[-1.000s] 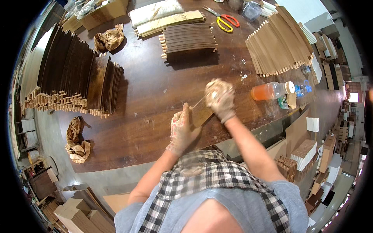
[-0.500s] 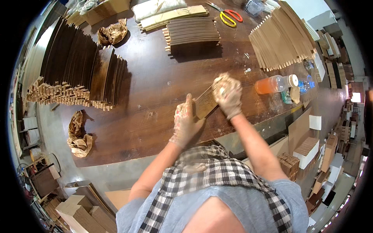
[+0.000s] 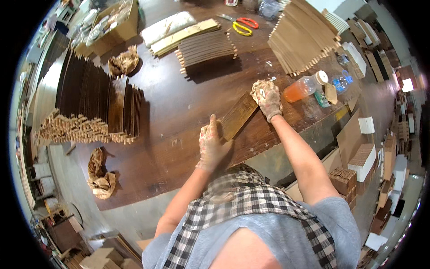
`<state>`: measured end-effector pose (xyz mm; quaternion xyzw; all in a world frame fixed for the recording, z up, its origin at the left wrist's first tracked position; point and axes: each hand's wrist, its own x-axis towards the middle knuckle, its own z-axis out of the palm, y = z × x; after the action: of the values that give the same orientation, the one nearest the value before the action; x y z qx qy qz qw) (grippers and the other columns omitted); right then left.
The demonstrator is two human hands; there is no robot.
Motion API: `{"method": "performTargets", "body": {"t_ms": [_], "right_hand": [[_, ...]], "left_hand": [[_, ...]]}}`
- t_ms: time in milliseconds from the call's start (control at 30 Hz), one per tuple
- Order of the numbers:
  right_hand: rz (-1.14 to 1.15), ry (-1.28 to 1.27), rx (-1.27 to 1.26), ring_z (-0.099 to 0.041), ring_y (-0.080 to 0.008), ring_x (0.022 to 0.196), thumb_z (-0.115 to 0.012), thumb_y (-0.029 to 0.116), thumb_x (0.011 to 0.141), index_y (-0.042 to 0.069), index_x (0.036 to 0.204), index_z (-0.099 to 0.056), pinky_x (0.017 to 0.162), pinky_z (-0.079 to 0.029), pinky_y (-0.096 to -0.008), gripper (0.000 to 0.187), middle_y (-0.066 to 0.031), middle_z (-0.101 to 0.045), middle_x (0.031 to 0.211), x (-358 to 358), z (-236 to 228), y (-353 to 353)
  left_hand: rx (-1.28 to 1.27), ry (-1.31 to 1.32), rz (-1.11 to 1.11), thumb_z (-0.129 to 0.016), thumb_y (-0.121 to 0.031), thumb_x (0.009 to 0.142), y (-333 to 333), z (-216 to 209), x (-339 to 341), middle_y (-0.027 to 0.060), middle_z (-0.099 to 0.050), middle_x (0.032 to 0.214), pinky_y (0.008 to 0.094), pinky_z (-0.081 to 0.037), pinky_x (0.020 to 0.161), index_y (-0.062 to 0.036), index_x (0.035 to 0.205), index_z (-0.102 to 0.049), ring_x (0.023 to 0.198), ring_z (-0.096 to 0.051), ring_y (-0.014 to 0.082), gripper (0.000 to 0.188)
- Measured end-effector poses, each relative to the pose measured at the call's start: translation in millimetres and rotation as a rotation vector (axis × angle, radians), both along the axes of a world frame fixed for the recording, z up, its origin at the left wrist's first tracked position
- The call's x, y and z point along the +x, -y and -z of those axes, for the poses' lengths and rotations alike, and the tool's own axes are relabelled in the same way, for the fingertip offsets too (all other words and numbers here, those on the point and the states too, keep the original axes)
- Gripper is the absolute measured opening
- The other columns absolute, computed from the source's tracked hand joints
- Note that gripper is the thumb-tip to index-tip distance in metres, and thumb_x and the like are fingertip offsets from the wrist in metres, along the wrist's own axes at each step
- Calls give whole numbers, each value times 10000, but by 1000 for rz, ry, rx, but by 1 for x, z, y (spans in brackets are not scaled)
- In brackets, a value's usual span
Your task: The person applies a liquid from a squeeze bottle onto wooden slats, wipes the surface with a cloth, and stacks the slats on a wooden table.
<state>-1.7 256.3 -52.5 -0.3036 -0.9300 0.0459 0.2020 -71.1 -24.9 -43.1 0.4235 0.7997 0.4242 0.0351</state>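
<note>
A brown wooden slat (image 3: 239,117) lies slantwise on the table in front of me. My left hand (image 3: 209,145), in a stained, pale glove, grips its near end between the thumb and the other fingers. At the far right end is my right hand (image 3: 268,104), also gloved, its fingers curled over a crumpled tan wad (image 3: 260,88) against the slat. The glove partly hides the wad, so I cannot tell whether it is paper or cloth.
Dark slats with peg ends (image 3: 85,89) stand stacked at left; a smaller stack (image 3: 208,49) and lighter slats (image 3: 302,38) lie farther back. Crumpled brown paper (image 3: 101,175) is near the left edge. Scissors (image 3: 242,28) lie behind; an orange-filled bottle (image 3: 302,88) lies right.
My right hand and its wad have reached the slat's far end, uncovering more of its face. My left hand stays at the near end. The whole view has turned slightly.
</note>
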Motion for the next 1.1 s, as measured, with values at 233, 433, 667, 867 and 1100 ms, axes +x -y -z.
{"method": "performTargets", "body": {"t_ms": [233,433,667,867,1100], "right_hand": [[37,-758,-1022,-637,-246,827,-770,133,873,92,993,-711,752,-535,-372,139,-63,-684,936,82,9,88],[385,-907,-1210,-571,-136,518,-772,146,926,88,709,-587,491,-476,-301,291,-20,-627,692,173,-46,29],[660,-54,5,-643,-390,1138,-772,356,878,76,1271,-589,947,-531,-475,516,-202,-683,1169,202,-124,-119],[587,162,-171,-672,-375,1117,-684,323,903,95,1336,-622,963,-518,-464,494,-181,-717,1202,204,-126,-148],[136,-582,-987,-712,-195,767,-764,162,909,-24,1274,-610,613,-609,-298,437,-158,-702,1020,224,-138,-37]], "left_hand": [[-77,-60,105,-844,-172,703,36,-6,-12,185,-595,1347,512,-419,1086,6,1471,-457,1242,-538,405,877],[-47,-133,134,-872,-171,700,42,-14,-13,183,-585,1345,531,-410,1080,-43,1331,-585,1250,-525,401,705],[-33,-140,112,-879,-151,697,36,-10,-7,166,-590,1311,513,-446,1024,-60,1247,-602,1198,-544,389,622],[-48,-163,38,-879,-165,688,34,-14,0,131,-620,1280,503,-420,1068,-86,1187,-648,1219,-548,374,556],[29,-171,43,-804,-79,748,39,-15,13,96,-663,1069,497,-466,983,-93,927,-697,1087,-608,363,209]]}}
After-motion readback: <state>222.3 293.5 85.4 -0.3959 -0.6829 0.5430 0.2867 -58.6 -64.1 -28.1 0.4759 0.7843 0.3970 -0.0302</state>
